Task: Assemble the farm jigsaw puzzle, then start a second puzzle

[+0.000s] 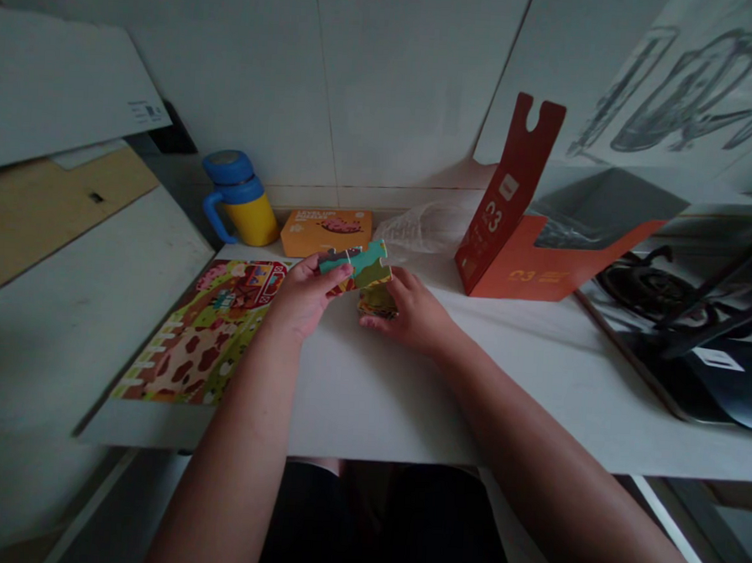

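Note:
My left hand is closed on a teal and green jigsaw piece, lifted a little above the white table. My right hand is closed around a small stack of puzzle pieces that rests on the table just below the lifted piece. Both hands meet at the middle of the table's far half. To the left lies a partly assembled colourful puzzle picture with brown cow patches and a red vehicle.
A yellow mug with a blue lid and an orange puzzle box stand at the back by the tiled wall. A crumpled clear bag and an open red-orange carton lie at the back right. A gas hob borders the right.

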`<state>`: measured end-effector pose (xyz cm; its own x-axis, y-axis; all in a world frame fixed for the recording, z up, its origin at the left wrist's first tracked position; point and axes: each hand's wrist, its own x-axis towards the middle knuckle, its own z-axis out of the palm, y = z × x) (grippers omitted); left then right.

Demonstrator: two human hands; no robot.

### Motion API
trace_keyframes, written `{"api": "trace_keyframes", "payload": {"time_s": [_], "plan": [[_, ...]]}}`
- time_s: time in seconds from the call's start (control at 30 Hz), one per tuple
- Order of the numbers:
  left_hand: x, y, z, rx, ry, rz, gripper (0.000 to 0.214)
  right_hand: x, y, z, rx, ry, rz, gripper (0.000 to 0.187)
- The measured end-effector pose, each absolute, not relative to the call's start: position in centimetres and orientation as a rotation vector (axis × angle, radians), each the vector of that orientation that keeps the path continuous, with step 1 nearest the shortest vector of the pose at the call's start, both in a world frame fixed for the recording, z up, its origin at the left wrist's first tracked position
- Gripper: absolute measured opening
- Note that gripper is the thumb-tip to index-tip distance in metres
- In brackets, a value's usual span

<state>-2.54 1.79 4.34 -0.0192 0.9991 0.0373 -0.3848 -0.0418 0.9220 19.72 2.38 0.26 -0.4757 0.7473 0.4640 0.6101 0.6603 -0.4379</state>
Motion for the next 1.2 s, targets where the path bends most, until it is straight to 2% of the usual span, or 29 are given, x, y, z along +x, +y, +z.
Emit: {"api": "trace_keyframes", "payload": {"time_s": [0.4, 0.53, 0.73, 0.87, 1.03, 1.2], "plan": [[-2.9, 3.3, 2.3, 0.960, 1.190, 1.463, 0.052, 20.1, 2.6, 1.4, -1.164, -2.217, 0.383, 0.034], [-3.2, 3.7, 1.5, 0.988, 1.229, 1.477, 0.054, 20.8, 3.0, 1.4, -1.215, -2.092, 0.513, 0.032], [-3.3, 3.7, 1.5, 0.982, 1.231, 1.472, 0.052, 21.6, 4.1, 1.2, -1.182, -1.493, 1.077, 0.047], [-3.2, 3.7, 1.6, 0.930, 1.248, 1.472, 0.055, 22.0, 4.8, 1.5, -1.178, -1.071, 1.389, 0.045], [-3.2, 3.7, 1.5, 0.928, 1.250, 1.450, 0.056, 22.6, 5.3, 1.5, -1.216, -0.885, 1.423, 0.035], [-3.1, 3.5, 1.7, 0.930, 1.247, 1.435, 0.056, 22.7, 5.3, 1.5, -1.227, -0.984, 1.362, 0.033]]}}
